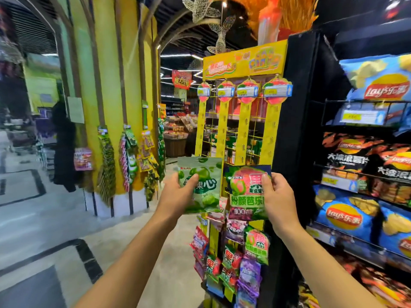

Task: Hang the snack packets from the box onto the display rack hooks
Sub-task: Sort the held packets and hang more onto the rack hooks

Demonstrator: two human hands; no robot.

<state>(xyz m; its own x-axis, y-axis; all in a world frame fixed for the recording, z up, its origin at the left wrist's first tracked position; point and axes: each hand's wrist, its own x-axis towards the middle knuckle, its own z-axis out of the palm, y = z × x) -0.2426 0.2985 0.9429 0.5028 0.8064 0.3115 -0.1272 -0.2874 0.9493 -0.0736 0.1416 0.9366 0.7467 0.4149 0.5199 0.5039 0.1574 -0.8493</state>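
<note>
My left hand (178, 192) grips a light green snack packet (205, 174) by its left edge, thumb across the front. Beside it, my right hand (278, 196) pinches a green and pink guava packet (244, 192) at its right edge. Both packets are held up in front of the yellow display rack (242, 121). The rack's upper hanging strips are bare. Several red, purple and green packets (233, 258) hang on its lower part. No box is in view.
Black shelves with blue and dark crisp bags (360, 218) stand close on the right. A yellow curved wall with hanging snack strips (129, 156) is on the left. The tiled aisle floor (55, 230) lies between, with a dark-clothed person (64, 143) far left.
</note>
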